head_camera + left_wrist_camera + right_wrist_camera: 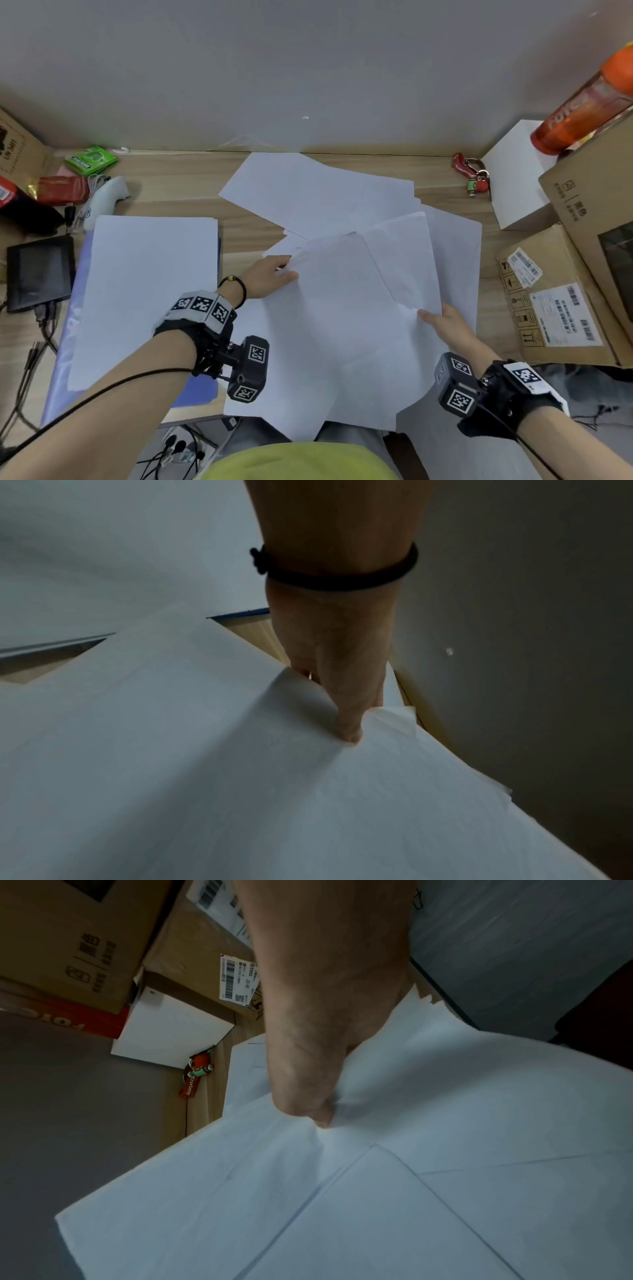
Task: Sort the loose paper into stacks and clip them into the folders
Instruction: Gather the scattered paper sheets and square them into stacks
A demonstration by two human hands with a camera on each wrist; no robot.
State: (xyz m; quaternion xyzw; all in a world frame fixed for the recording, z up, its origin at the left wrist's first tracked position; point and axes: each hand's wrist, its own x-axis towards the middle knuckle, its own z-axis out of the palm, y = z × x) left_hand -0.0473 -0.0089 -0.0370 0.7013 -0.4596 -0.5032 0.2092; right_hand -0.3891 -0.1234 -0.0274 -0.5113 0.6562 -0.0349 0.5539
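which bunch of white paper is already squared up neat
The stack on the blue folder, left of the left hand; the other sheets lie fanned and skewed.

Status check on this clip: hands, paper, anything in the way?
Left hand and right hand both pinching the loose sheets, opposite edges. Neat stack on blue folder at left. More sheets scattered behind; nothing blocking.

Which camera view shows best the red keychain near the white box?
The head view: the red keychain lies whole on the desk, left of the white box, well lit. The right wrist view shows it too, but small, dim and turned. The left wrist view does not show it.
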